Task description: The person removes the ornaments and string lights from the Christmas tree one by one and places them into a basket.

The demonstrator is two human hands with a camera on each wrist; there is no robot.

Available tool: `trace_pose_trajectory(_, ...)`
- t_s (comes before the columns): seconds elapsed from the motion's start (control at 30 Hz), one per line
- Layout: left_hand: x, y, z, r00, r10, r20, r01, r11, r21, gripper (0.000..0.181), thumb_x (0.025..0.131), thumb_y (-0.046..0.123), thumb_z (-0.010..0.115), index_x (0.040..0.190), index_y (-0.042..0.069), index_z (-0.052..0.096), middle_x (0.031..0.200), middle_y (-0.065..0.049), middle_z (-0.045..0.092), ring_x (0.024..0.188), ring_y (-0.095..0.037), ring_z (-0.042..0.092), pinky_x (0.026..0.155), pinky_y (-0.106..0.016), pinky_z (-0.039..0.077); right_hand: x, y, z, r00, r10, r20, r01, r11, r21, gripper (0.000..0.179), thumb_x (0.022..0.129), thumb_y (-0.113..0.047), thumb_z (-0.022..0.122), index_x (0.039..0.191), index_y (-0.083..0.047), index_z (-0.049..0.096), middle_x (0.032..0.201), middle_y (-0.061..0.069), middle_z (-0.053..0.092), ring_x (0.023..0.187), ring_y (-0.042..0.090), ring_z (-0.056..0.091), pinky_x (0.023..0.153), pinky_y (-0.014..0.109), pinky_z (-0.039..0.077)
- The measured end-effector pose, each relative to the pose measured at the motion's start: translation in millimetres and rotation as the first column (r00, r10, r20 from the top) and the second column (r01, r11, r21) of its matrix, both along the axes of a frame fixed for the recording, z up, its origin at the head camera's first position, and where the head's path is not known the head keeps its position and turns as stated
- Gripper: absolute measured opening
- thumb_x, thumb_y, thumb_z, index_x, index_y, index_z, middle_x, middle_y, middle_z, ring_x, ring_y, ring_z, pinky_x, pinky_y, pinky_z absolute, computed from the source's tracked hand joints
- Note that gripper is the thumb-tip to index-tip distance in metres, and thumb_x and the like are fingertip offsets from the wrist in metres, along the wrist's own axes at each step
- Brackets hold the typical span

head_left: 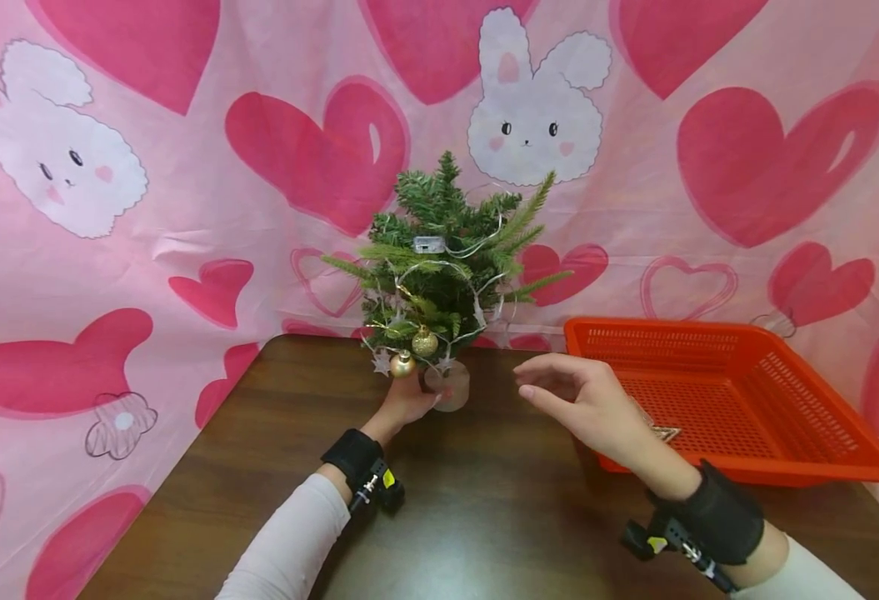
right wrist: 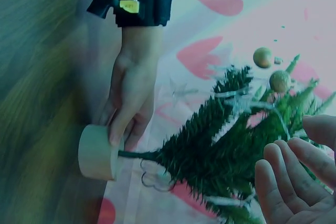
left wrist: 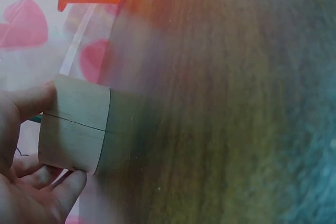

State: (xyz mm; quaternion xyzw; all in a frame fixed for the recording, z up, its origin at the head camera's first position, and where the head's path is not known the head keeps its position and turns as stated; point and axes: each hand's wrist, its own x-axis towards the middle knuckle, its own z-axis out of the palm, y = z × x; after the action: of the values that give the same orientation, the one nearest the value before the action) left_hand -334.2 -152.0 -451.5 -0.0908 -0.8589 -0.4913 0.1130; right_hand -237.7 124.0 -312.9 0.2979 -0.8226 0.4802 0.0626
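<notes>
A small artificial Christmas tree [head_left: 439, 287] stands at the back of the table, its round pale wooden base [head_left: 451, 393] at the bottom. My left hand [head_left: 405, 402] grips that base, and in the left wrist view thumb and fingers lie round its edge [left wrist: 76, 121]. Two gold ball ornaments [head_left: 425, 341] hang low on the front branches, right above my left hand. A string of star lights winds through the tree, with a clear battery box [head_left: 429, 244] near the top. To the right of the tree my right hand [head_left: 596, 408] is held with relaxed fingers and nothing in it.
An orange plastic basket [head_left: 806, 471] sits on the right side of the brown wooden table [head_left: 484, 517]. A gold star ornament [head_left: 666, 433] lies inside it, partly behind my right hand. A pink curtain [head_left: 184, 208] with hearts and rabbits hangs directly behind the table.
</notes>
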Motion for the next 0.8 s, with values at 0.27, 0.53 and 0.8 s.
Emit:
trace_pose_trajectory(0.27, 8.8, 1.8, 2.1, 0.998, 0.056, 0.034, -0.055, 0.997, -0.051, 0.055, 0.074, 0.019, 0.084, 0.117, -0.007, 0.06, 0.116, -0.026, 0.066, 0.109, -0.035, 0.06, 0.092, -0.047, 0.05, -0.5, -22, 1.5, 0.993, 0.009, -0.119, -0.014, 0.999, -0.037, 0.021, 0.088, -0.015, 0.075, 0.108, -0.019, 0.072, 0.102, 0.0, 0.075, 0.082, 0.006, 0.07, 0.07, 0.024, 0.057)
trace_pose_trajectory(0.53, 13.0, 3.9, 4.1, 0.999, 0.043, -0.018, -0.045, 0.992, -0.116, 0.054, 0.079, 0.024, 0.08, 0.119, -0.006, 0.059, 0.113, -0.023, 0.068, 0.105, -0.037, 0.065, 0.089, -0.049, 0.051, -1.1, -37, 10.3, 0.986, -0.026, -0.167, 0.017, 0.998, -0.054, 0.022, 0.087, -0.019, 0.076, 0.109, -0.022, 0.072, 0.098, -0.005, 0.075, 0.078, 0.006, 0.067, 0.069, 0.025, 0.056)
trace_pose_trajectory(0.8, 12.8, 3.8, 7.6, 0.997, -0.045, -0.065, 0.042, 0.998, -0.054, 0.054, 0.081, 0.021, 0.077, 0.125, -0.004, 0.057, 0.12, -0.02, 0.066, 0.111, -0.034, 0.062, 0.094, -0.048, 0.049, -3.5, -51, 14.5, 0.965, -0.054, -0.257, 0.029, 0.994, -0.102, 0.026, 0.085, -0.016, 0.078, 0.11, -0.013, 0.072, 0.095, -0.002, 0.075, 0.078, 0.006, 0.068, 0.067, 0.024, 0.055)
